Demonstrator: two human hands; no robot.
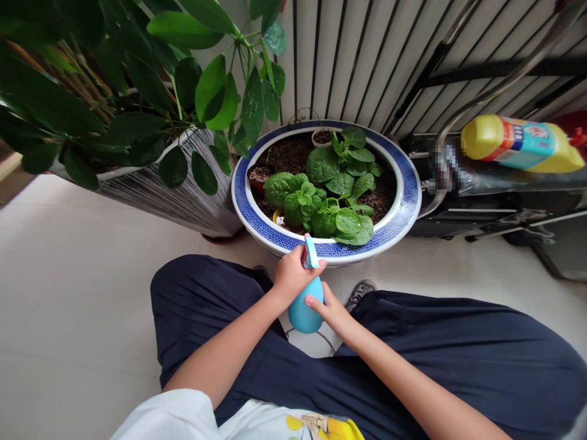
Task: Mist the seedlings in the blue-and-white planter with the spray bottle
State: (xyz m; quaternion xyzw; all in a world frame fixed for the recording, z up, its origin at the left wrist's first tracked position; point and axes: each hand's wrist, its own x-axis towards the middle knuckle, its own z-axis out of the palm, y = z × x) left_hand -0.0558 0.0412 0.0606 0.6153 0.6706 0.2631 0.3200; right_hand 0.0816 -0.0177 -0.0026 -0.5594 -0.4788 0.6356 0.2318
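A small blue spray bottle (303, 311) with a pale nozzle is held upright just in front of a round blue-and-white planter (408, 201). My left hand (293, 272) is wrapped round the bottle's neck and trigger. My right hand (328, 308) is closed against the bottle's lower right side. Leafy green plants (323, 189) grow in dark soil inside the planter, with the nozzle pointing toward them. My knees in dark trousers spread to either side below.
A tall striped grey pot (178, 195) with a large-leaved plant (114, 91) stands at the left, touching the planter. A yellow bottle (518, 143) lies on a dark metal rack (486, 208) at the right. A slatted wall is behind. Pale tiled floor (68, 293) extends left.
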